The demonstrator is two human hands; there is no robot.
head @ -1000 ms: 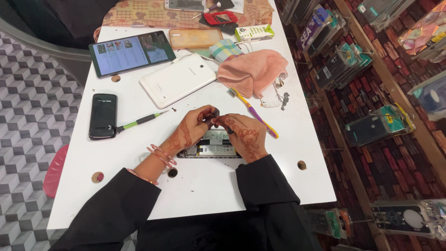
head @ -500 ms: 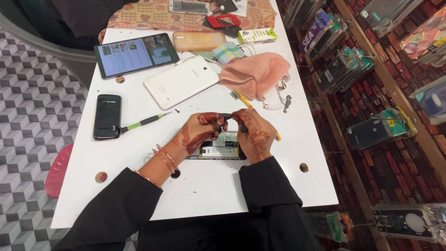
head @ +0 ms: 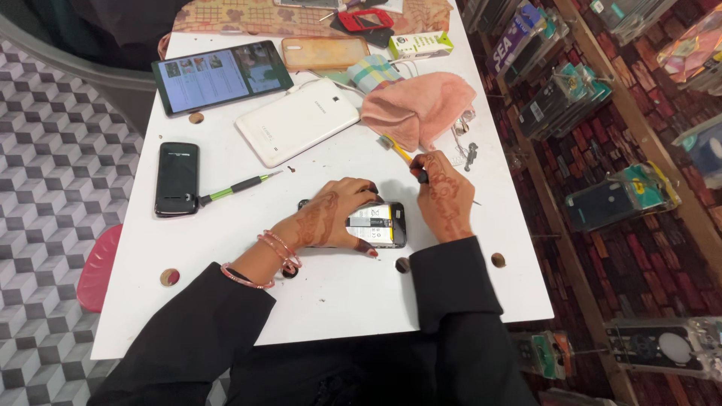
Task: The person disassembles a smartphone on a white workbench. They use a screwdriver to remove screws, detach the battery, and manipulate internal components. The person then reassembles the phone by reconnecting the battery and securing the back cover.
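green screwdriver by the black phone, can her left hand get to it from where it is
Probably yes. The left hand rests on the opened phone, and the green screwdriver lies just beyond it on the bare white table, with nothing between them.

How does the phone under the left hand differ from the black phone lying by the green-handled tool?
The opened phone lies with its back off, a pale battery showing, and the left hand presses on it. The black phone is closed, dark all over, and untouched. The opened phone lies crosswise to the person; the black phone lies lengthwise. Both rest flat on the white table.
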